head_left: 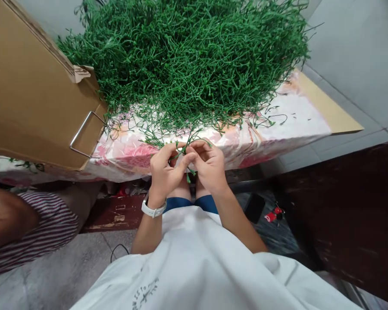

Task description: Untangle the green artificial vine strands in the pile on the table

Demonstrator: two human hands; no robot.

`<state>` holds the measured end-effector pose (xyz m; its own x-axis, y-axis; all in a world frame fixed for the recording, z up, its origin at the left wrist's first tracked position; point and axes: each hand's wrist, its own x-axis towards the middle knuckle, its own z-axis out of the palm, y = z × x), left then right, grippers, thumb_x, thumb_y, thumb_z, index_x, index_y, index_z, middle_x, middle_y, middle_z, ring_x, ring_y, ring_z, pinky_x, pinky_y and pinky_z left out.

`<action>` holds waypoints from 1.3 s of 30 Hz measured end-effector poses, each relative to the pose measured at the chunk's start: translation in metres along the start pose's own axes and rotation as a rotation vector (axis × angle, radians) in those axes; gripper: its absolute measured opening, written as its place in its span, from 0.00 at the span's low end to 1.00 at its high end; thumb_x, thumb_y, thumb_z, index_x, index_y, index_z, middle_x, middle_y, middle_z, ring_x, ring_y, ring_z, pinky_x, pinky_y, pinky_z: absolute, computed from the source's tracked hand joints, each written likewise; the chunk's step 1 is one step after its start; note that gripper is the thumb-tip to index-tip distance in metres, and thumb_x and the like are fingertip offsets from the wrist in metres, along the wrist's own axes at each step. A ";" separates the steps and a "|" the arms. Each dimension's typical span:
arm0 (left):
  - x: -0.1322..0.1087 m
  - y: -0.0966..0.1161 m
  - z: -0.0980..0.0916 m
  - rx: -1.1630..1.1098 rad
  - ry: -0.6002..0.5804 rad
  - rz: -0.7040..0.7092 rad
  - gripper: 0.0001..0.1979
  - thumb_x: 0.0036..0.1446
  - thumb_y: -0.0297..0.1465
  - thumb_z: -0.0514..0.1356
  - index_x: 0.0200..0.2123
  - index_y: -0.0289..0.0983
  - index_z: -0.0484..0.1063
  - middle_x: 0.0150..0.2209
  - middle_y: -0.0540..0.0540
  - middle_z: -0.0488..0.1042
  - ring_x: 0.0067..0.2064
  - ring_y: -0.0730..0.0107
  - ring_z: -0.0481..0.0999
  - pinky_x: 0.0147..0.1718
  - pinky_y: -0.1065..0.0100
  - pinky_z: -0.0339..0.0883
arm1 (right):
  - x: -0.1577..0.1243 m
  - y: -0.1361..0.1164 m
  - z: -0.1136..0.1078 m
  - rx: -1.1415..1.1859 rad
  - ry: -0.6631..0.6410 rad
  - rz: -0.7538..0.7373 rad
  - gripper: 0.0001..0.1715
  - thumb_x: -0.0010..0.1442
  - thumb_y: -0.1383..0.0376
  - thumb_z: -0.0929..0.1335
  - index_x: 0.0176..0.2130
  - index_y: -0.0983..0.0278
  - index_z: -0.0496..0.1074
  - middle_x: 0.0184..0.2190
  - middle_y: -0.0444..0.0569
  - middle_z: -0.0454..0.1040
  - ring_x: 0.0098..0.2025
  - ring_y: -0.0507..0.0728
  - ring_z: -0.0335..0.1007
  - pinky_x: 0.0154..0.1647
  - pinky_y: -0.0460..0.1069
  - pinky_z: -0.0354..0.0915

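Thin green artificial stems (188, 140) with small buds are pinched between my two hands, over the table's front edge. My left hand (168, 167), with a white watch on its wrist, has its thumb and fingers closed around them. My right hand (211, 165) meets it from the other side, fingertips together on the same stems. A few bud tips hang below the fingers. Behind the hands, a large tangled pile of green stems (194, 56) covers most of the flowered tablecloth (271, 148).
At the left stands a cardboard box (35, 90) with a metal wire handle (80, 134). A person in striped clothing (48, 221) is beside me at the lower left. A dark phone (255, 207) and a red object (270, 216) lie at the lower right, near a dark wooden panel (349, 206).
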<state>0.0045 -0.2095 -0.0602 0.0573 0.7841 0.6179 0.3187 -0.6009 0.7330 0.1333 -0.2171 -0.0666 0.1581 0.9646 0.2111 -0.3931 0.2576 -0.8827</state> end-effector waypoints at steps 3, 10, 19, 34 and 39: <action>-0.005 0.000 0.001 -0.010 0.050 -0.005 0.09 0.63 0.39 0.67 0.38 0.40 0.79 0.28 0.51 0.75 0.29 0.75 0.70 0.31 0.70 0.64 | -0.004 0.003 0.003 0.040 -0.030 -0.026 0.18 0.55 0.52 0.80 0.32 0.60 0.75 0.31 0.43 0.73 0.34 0.51 0.69 0.38 0.46 0.69; -0.008 0.014 0.010 -0.197 0.170 -0.278 0.19 0.61 0.50 0.65 0.32 0.39 0.73 0.27 0.50 0.72 0.29 0.73 0.71 0.29 0.70 0.67 | -0.011 0.013 0.009 0.479 -0.110 0.244 0.27 0.47 0.49 0.82 0.30 0.58 0.67 0.32 0.42 0.66 0.33 0.51 0.63 0.36 0.47 0.68; -0.004 0.010 0.020 -0.727 0.297 -0.533 0.22 0.47 0.40 0.75 0.27 0.40 0.63 0.25 0.53 0.64 0.26 0.78 0.65 0.27 0.72 0.64 | -0.014 0.020 0.019 0.534 -0.107 0.245 0.29 0.44 0.53 0.83 0.27 0.59 0.63 0.29 0.42 0.59 0.30 0.53 0.56 0.35 0.49 0.65; 0.012 0.005 -0.025 -0.909 0.383 -0.603 0.20 0.46 0.42 0.78 0.34 0.41 0.73 0.31 0.52 0.71 0.27 0.82 0.65 0.25 0.78 0.64 | 0.023 -0.055 -0.052 0.355 -0.681 -0.515 0.08 0.59 0.53 0.76 0.29 0.46 0.76 0.13 0.37 0.53 0.15 0.50 0.42 0.16 0.48 0.50; 0.019 0.017 -0.018 -1.025 0.363 -0.660 0.22 0.37 0.35 0.82 0.34 0.37 0.78 0.34 0.52 0.77 0.29 0.85 0.73 0.26 0.83 0.67 | 0.125 -0.081 -0.050 0.010 -0.065 -0.559 0.17 0.56 0.40 0.74 0.33 0.46 0.78 0.23 0.42 0.69 0.24 0.53 0.61 0.25 0.49 0.61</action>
<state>-0.0066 -0.2075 -0.0310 -0.1460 0.9890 -0.0241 -0.6961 -0.0854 0.7128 0.2299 -0.1206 0.0108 0.2888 0.6825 0.6714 -0.2746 0.7309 -0.6249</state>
